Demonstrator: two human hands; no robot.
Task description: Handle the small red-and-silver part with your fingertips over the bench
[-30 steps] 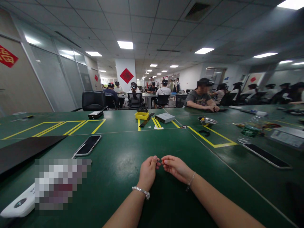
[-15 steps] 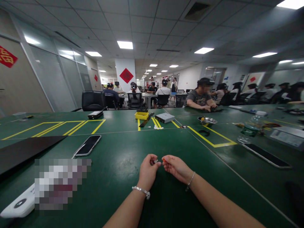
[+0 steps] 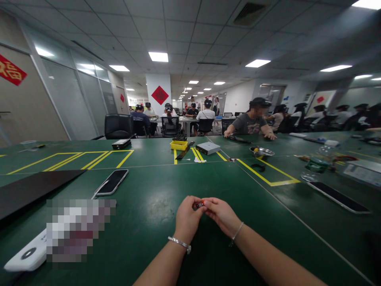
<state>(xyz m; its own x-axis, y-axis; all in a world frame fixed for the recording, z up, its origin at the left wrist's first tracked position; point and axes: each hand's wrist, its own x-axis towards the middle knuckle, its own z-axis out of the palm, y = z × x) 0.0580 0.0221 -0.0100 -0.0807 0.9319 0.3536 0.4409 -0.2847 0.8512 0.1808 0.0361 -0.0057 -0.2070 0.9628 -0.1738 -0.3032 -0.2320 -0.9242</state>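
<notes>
My left hand is closed, its thumb and fingers pinching a small silvery and dark piece. A small orange-red piece sits against it, pinched in the fingertips of my right hand. Both hands meet just above the green table, fingertips touching or nearly so. The fingers cover most of the two pieces, so their exact kind and whether they are joined cannot be made out.
A phone and a white device, partly blurred out, lie to the left. Farther off are a yellow bin, a grey box and a metal bowl. A bottle stands right. A co-worker sits opposite.
My hands have come together, bringing the orange-red piece against the silvery one. Across the table, the co-worker's hands have moved apart, and a dark object now lies by one of them.
</notes>
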